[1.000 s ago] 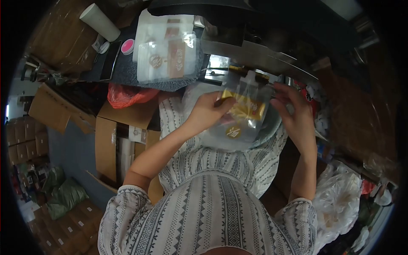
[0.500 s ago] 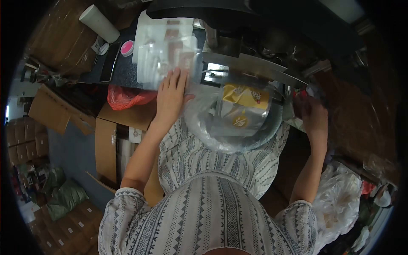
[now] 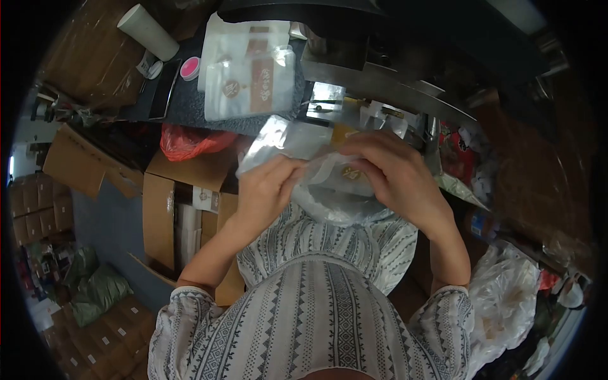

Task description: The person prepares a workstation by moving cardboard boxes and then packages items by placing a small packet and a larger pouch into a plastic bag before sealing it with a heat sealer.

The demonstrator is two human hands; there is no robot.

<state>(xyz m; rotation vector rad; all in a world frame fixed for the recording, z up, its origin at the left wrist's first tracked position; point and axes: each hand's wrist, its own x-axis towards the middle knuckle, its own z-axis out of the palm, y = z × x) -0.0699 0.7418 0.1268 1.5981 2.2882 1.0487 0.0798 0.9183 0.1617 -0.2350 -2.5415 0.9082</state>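
Observation:
My left hand (image 3: 271,187) is closed in a pinch on the edge of a clear plastic pouch (image 3: 288,138), which spreads up and away from the fingers over my lap. Across from it, my right hand (image 3: 402,177) has thumb and fingers curled together at the pouch's other side; whether a small item is also in them is hidden. Beneath the hands, a round plastic-covered basin (image 3: 342,206) rests on my lap. A pouch with a yellow label (image 3: 342,134) lies in it, mostly covered by my right hand. Ahead is a stack of translucent pouches (image 3: 246,92) with brown labels.
Behind the basin runs a metal-edged machine (image 3: 392,87). To the left are a phone (image 3: 164,88), a pink-topped jar (image 3: 190,68), a white cup (image 3: 148,33), a red bag (image 3: 193,142) and an open carton (image 3: 158,221). Red packets (image 3: 457,152) and a white plastic bag (image 3: 503,297) lie right.
My left hand has come off the pouch stack toward me with a clear pouch. My right hand has moved left from the red packets to meet it above the basin.

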